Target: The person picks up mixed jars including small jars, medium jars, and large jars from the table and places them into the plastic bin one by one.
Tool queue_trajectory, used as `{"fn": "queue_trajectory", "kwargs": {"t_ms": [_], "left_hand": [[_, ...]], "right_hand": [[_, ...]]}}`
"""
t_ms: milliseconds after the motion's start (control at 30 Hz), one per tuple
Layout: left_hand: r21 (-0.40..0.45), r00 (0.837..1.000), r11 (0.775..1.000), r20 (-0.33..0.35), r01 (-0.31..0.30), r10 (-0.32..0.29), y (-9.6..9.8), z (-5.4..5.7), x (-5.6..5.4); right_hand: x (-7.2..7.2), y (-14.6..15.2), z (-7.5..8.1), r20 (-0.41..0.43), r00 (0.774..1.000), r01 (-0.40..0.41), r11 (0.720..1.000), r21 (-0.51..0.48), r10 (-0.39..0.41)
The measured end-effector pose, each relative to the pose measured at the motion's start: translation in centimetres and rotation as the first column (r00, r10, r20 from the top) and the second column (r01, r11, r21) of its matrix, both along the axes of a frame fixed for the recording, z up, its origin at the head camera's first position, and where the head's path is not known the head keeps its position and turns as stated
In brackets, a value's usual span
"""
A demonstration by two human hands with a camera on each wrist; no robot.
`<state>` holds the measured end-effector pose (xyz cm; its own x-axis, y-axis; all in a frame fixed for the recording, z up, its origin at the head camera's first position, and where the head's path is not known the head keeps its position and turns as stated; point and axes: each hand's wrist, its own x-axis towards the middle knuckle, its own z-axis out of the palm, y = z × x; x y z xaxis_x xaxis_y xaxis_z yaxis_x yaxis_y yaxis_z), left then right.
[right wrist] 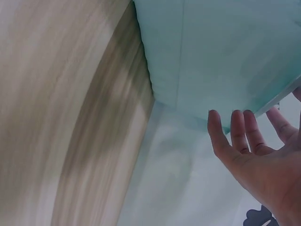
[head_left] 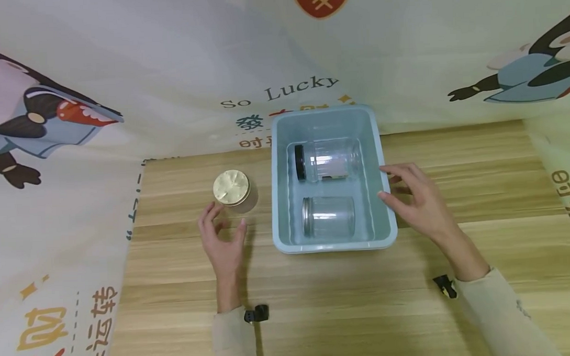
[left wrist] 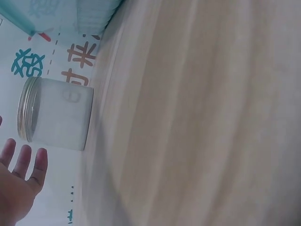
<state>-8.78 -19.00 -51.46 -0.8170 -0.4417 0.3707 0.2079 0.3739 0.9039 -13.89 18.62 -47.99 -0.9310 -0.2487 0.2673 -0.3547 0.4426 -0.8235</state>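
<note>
A clear jar with a gold lid [head_left: 231, 187] stands upright on the table, left of a light blue plastic basin [head_left: 277, 199]. My left hand [head_left: 223, 245] is just in front of this jar, thumb and fingers spread apart with nothing between them. In the left wrist view, its fingertips [left wrist: 41, 157] come close to the lidded end of the jar [left wrist: 63, 113]. At the basin's right rim, my right hand [head_left: 420, 202] has its fingertips against the edge, the fingers loosely bent. Inside the basin lie a clear jar with a black lid [head_left: 333, 158] and one with a silver lid [head_left: 331, 216], both on their sides.
The wood-grain table [head_left: 175, 286] carries the basin near its back edge. Behind and along the sides hangs a white printed cloth [head_left: 177, 71] with cartoon figures and lettering. Small black wrist devices [head_left: 257, 313] sit at both sleeves.
</note>
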Motion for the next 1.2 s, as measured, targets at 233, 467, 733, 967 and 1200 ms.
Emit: {"fn": "queue_trajectory", "kwargs": {"t_ms": [233, 467, 733, 967, 1200], "left_hand": [[0.053, 0.999, 0.998, -0.036, -0.03, 0.032, -0.2, 0.0, -0.7], [0.114, 0.999, 0.993, -0.038, -0.004, 0.009, -0.3, 0.2, -1.5], [0.133, 0.999, 0.991, -0.034, -0.005, 0.01, -0.8, 0.1, -1.4], [0.132, 0.999, 0.991, -0.034, 0.007, -0.003, -1.0, 0.0, -1.8], [0.146, 1.0, 0.989, 0.003, 0.02, -0.02, -1.3, -0.5, -2.6]], "right_hand": [[0.8, -1.3, 2.2, -0.005, 1.0, 0.023, 0.997, -0.069, -0.024], [0.7, -1.4, 1.3, 0.036, 0.999, 0.034, 0.989, -0.144, -0.029], [0.8, -1.4, -2.0, 0.14, 0.99, 0.036, 0.955, -0.293, 0.005], [1.3, -1.9, -2.6, 0.163, 0.987, 0.052, 0.932, -0.359, 0.008], [1.3, -2.1, -3.0, 0.185, 0.983, 0.07, 0.892, -0.447, 0.015]]}}
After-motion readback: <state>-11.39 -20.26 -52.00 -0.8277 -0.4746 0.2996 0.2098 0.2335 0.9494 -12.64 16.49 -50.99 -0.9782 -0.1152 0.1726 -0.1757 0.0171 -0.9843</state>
